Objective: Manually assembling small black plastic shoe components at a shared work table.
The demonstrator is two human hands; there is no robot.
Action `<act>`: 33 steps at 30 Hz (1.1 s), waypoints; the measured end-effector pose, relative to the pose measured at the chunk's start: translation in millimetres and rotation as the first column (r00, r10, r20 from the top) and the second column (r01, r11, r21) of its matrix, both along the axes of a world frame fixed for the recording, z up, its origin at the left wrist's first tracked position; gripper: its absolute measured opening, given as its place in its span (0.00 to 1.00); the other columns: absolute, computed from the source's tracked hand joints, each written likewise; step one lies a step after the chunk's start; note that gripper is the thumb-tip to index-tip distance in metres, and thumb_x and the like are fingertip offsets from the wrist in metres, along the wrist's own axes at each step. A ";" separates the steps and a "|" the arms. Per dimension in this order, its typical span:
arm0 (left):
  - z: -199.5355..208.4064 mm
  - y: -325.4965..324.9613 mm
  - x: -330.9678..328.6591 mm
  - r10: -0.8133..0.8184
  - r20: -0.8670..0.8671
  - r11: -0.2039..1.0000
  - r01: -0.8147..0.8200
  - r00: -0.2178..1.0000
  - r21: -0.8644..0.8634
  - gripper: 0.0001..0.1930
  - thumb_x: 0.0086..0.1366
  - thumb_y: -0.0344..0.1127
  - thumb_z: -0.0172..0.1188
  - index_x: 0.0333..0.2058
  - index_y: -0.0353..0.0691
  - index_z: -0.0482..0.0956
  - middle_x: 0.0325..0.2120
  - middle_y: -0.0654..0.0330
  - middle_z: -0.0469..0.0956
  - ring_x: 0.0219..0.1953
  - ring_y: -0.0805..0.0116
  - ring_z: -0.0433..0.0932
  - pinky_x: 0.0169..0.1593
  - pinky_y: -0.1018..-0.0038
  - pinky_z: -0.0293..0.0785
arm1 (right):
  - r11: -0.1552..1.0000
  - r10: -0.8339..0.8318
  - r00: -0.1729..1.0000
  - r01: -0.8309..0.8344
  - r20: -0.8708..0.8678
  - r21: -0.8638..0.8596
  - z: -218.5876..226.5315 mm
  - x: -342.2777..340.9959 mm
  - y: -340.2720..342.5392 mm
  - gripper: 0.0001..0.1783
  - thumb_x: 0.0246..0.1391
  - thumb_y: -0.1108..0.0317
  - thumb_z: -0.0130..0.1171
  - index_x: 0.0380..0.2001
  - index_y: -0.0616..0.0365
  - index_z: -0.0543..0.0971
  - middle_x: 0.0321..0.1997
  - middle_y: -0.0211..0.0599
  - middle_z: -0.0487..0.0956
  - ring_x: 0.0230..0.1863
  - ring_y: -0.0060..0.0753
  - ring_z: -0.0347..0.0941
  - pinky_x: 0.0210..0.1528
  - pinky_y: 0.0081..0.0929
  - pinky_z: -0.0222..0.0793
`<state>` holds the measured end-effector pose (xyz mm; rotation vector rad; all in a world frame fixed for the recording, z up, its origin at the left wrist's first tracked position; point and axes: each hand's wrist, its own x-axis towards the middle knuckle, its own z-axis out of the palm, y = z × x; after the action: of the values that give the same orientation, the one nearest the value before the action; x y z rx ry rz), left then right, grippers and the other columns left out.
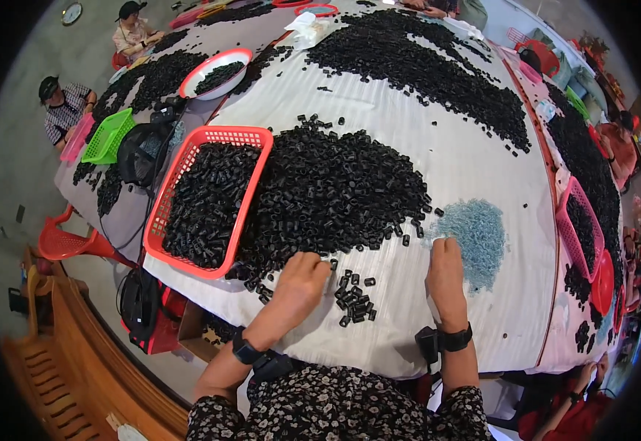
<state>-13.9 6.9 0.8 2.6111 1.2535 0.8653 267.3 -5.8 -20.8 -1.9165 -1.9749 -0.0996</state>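
My left hand [306,279] is closed at the near edge of a large heap of small black tube-shaped plastic pieces [335,191]. One black piece [334,264] shows at its fingertips, apparently pinched there. Fingers pressed together, my right hand [446,268] is at the left edge of a pile of tiny pale-blue, clear-looking pieces [476,239]; what it pinches, if anything, is hidden. Between the two hands, close to me, lies a small group of black pieces [354,300]. A red plastic basket [258,198] full of black pieces stands left of the heap.
A white cloth [497,316] covers the table. Farther back spreads another black heap [416,62], with a red-rimmed bowl [241,57] to its left. A pink basket [567,213] stands at the right. Several people work around the edges. A wooden chair [78,345] is at lower left.
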 end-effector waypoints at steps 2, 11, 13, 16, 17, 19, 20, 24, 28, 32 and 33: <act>-7.3 2.9 13.6 -0.027 -0.052 1.000 0.027 0.998 -0.017 0.07 0.49 0.23 0.57 0.29 0.33 0.73 0.27 0.53 0.71 0.32 0.57 0.71 0.36 0.67 0.69 | 1.000 -0.022 1.000 0.022 0.018 -0.003 -1.4 0.8 -1.5 0.11 0.40 0.86 0.46 0.31 0.65 0.67 0.33 0.47 0.65 0.36 0.48 0.65 0.36 0.38 0.67; -22.0 9.4 26.4 -0.008 -0.172 0.999 0.001 0.985 -0.037 0.06 0.50 0.25 0.58 0.28 0.36 0.70 0.25 0.52 0.68 0.32 0.55 0.69 0.36 0.65 0.67 | 0.998 -0.052 0.996 0.055 -0.073 0.042 -10.3 8.1 1.6 0.11 0.41 0.82 0.50 0.32 0.63 0.68 0.31 0.46 0.66 0.34 0.47 0.66 0.34 0.38 0.67; -18.1 8.8 21.6 -0.016 0.137 0.996 0.028 0.990 -0.083 0.05 0.55 0.24 0.58 0.31 0.35 0.72 0.27 0.55 0.73 0.32 0.62 0.74 0.35 0.70 0.70 | 0.998 -0.024 0.989 0.033 -0.143 0.057 -1.8 3.2 2.0 0.11 0.42 0.82 0.49 0.33 0.63 0.68 0.31 0.46 0.67 0.34 0.46 0.66 0.33 0.39 0.66; -8.0 3.0 5.8 0.268 0.484 0.744 0.141 0.833 -0.654 0.05 0.60 0.24 0.55 0.37 0.34 0.74 0.28 0.60 0.76 0.30 0.73 0.75 0.34 0.77 0.72 | 0.984 0.135 0.931 -0.084 -0.338 0.159 8.7 -5.4 4.6 0.10 0.45 0.81 0.48 0.34 0.63 0.69 0.32 0.48 0.68 0.33 0.45 0.67 0.34 0.36 0.66; -3.9 1.9 2.9 0.274 0.491 0.747 0.139 0.827 -0.650 0.05 0.60 0.24 0.55 0.37 0.34 0.74 0.28 0.60 0.76 0.30 0.73 0.75 0.34 0.77 0.72 | 0.988 0.136 0.870 -0.082 -0.474 0.131 10.4 -8.5 2.6 0.09 0.47 0.80 0.49 0.34 0.62 0.70 0.32 0.46 0.70 0.32 0.40 0.68 0.33 0.31 0.66; 5.2 0.5 -1.7 0.299 0.657 0.736 0.271 0.692 -0.620 0.08 0.62 0.24 0.53 0.40 0.33 0.74 0.27 0.64 0.76 0.29 0.81 0.73 0.35 0.82 0.71 | 0.990 0.139 0.793 -0.095 -0.593 0.105 11.9 -13.0 -0.5 0.07 0.50 0.79 0.50 0.34 0.62 0.71 0.32 0.43 0.71 0.31 0.34 0.70 0.33 0.27 0.66; 10.2 -1.5 -3.9 0.328 0.688 0.708 0.313 0.647 -0.633 0.10 0.61 0.25 0.55 0.42 0.34 0.74 0.28 0.63 0.76 0.29 0.79 0.73 0.35 0.82 0.71 | 0.993 0.054 0.614 -0.119 -0.788 -0.024 9.3 -16.8 -1.5 0.05 0.51 0.78 0.51 0.33 0.62 0.72 0.31 0.39 0.72 0.31 0.27 0.69 0.33 0.23 0.66; 12.5 -11.2 -6.3 0.345 0.769 0.702 0.396 0.538 -0.592 0.10 0.61 0.27 0.57 0.42 0.33 0.74 0.28 0.62 0.77 0.29 0.78 0.74 0.35 0.82 0.72 | 0.936 0.045 0.299 -0.345 -0.953 -0.064 35.2 -44.8 1.7 0.04 0.53 0.76 0.54 0.34 0.62 0.73 0.30 0.28 0.73 0.29 0.13 0.68 0.31 0.14 0.65; 13.8 -18.8 1.3 0.351 0.759 0.688 0.399 0.548 -0.607 0.10 0.61 0.25 0.57 0.42 0.35 0.74 0.25 0.69 0.73 0.28 0.83 0.71 0.33 0.85 0.69 | 0.883 0.255 0.301 -0.459 -0.919 0.095 59.7 -72.1 13.8 0.04 0.53 0.75 0.57 0.34 0.61 0.75 0.31 0.28 0.73 0.27 0.14 0.69 0.28 0.13 0.65; 17.9 -22.4 2.0 0.317 0.753 0.698 0.396 0.577 -0.597 0.11 0.61 0.26 0.57 0.43 0.35 0.74 0.25 0.69 0.71 0.27 0.84 0.68 0.33 0.86 0.68 | 0.827 0.189 0.084 -0.551 -0.978 0.112 67.6 -93.7 15.3 0.05 0.55 0.76 0.55 0.35 0.62 0.74 0.32 0.28 0.72 0.28 0.14 0.68 0.29 0.12 0.66; 17.5 -22.8 3.0 0.320 0.752 0.702 0.389 0.576 -0.597 0.11 0.61 0.26 0.57 0.43 0.35 0.74 0.25 0.69 0.71 0.27 0.84 0.68 0.33 0.86 0.68 | 0.823 0.191 0.080 -0.557 -0.978 0.115 65.2 -96.4 14.1 0.05 0.55 0.76 0.55 0.35 0.62 0.74 0.32 0.28 0.72 0.28 0.14 0.68 0.29 0.12 0.66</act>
<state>-10.9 -15.8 18.3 1.2736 0.9250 1.0863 170.9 8.3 44.3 -0.8737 -1.3809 1.3487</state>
